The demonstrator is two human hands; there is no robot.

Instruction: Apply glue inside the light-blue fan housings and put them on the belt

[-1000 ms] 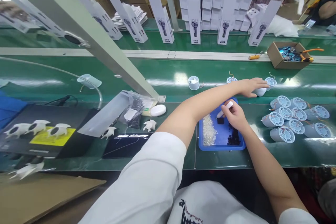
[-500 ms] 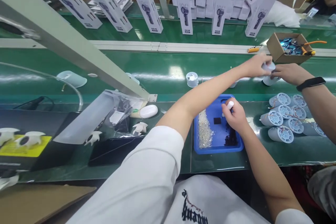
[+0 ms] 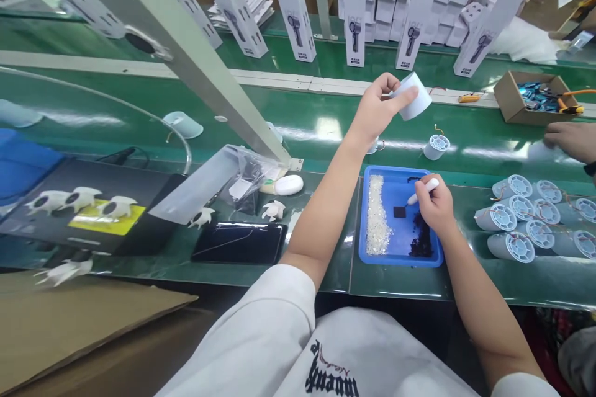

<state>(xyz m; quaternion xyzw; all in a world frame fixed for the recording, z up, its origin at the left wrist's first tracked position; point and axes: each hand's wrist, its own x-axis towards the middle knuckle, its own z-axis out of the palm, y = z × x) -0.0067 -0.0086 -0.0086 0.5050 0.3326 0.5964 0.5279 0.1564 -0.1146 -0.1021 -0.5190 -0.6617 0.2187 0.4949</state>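
Note:
My left hand (image 3: 382,102) grips a pale blue cylindrical housing (image 3: 414,97), held tilted above the green bench. In my right hand (image 3: 435,198) is a white pen-like tool (image 3: 423,191), its thin tip pointing down and left close to a small black square (image 3: 399,212). That square lies inside a shallow blue tray (image 3: 401,260). Clear-white small pieces (image 3: 377,223) fill the tray's left side, and small black pieces (image 3: 421,239) are heaped at its right. Beyond the tray, a housing with a ribbed end and wires (image 3: 436,146) stands on the bench.
Several pale blue housings (image 3: 512,247) lie grouped at right. A co-worker's hand (image 3: 575,141) reaches in near a cardboard box (image 3: 521,105) of blue parts. A slanting metal post (image 3: 195,68) crosses the left side. White printed boxes (image 3: 355,28) line the back.
My left hand has moved left, away from the co-worker's hands, and now carries the housing. The co-worker's hand has drawn back right. My right hand keeps the pen-like tool, now tilted to the tray.

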